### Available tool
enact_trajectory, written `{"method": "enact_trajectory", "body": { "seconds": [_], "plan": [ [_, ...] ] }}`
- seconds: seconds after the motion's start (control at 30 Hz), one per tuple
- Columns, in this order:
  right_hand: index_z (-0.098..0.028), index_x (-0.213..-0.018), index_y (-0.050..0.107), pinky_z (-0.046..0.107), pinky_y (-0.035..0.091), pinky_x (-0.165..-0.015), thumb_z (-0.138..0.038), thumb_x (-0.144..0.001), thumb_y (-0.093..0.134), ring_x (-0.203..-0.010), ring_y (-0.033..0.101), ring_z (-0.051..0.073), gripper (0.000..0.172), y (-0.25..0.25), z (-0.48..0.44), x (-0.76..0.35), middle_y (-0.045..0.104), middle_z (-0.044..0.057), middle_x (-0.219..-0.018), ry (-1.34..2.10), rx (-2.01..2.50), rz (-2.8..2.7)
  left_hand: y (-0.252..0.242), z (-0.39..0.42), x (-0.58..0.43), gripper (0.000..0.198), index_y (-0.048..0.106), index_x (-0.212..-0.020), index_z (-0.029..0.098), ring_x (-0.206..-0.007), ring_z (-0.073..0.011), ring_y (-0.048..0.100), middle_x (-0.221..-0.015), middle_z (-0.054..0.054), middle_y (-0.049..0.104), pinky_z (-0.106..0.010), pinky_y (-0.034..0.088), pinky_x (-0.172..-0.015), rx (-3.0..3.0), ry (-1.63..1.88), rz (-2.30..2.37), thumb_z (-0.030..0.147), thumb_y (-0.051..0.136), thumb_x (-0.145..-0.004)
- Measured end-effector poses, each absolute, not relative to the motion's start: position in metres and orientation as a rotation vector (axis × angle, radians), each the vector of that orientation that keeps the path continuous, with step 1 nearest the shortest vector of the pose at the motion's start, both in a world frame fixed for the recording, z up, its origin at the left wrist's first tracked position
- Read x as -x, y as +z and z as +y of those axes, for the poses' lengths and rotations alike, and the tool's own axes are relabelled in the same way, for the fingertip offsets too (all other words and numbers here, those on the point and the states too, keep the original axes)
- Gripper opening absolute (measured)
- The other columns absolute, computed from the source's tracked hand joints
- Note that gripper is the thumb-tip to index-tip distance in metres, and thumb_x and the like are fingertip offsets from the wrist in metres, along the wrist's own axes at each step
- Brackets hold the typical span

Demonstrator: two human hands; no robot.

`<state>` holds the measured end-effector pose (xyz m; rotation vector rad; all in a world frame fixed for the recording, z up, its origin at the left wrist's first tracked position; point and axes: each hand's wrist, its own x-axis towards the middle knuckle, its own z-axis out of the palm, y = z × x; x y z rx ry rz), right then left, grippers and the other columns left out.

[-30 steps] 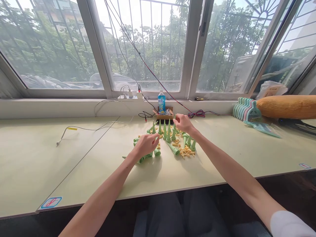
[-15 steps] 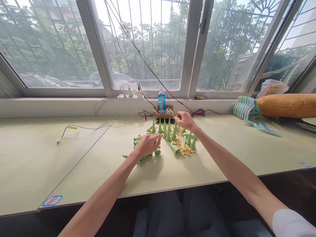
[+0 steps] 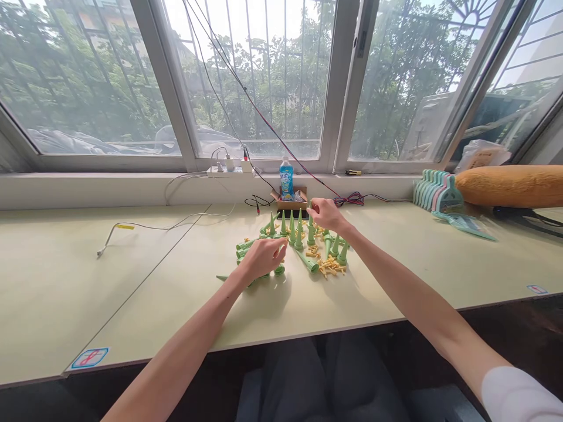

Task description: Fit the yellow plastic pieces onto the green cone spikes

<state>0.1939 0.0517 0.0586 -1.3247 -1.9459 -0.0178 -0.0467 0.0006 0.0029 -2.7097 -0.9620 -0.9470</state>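
Note:
Several green plastic cones (image 3: 298,239) stand upright on the table, with more lying on their sides. Small yellow pegs (image 3: 331,268) are scattered among them. My right hand (image 3: 326,213) is closed at the far side of the group, its fingertips pinched on a green cone (image 3: 310,206) whose tip shows beside them. Over the near left of the group, my left hand (image 3: 264,257) is closed, thumb and fingers together; what it holds, if anything, is too small to make out. Lying green cones (image 3: 243,253) are partly hidden under that hand.
Behind the cones, a blue-labelled bottle (image 3: 287,179) stands by a small cardboard box (image 3: 292,205). A cable (image 3: 145,225) runs over the table (image 3: 145,316) at left. At right are pastel plastic pieces (image 3: 440,190) in a row and a large orange roll (image 3: 510,186).
My right hand has shifted slightly left, near the cone tips. My left hand stays almost in place. The whole view has moved a little.

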Motion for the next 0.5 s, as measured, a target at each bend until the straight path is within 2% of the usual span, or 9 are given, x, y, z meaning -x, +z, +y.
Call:
{"method": "enact_trajectory", "body": {
  "seconds": [0.5],
  "plan": [
    [-0.022, -0.062, 0.038, 0.029, 0.031, -0.060, -0.025, -0.084, 0.052, -0.062, 0.044, 0.016, 0.026, 0.0619, 0.0541, -0.1953, 0.052, 0.001, -0.061, 0.039, 1.444, -1.960, 0.0004, 0.0007, 0.0458, 0.022, 0.065, -0.086, 0.018, -0.047, -0.0089, 0.044, -0.052, 0.004, 0.050, -0.022, 0.032, -0.050, 2.758, -0.907, -0.979, 0.021, 0.043, -0.092]
  ]
}}
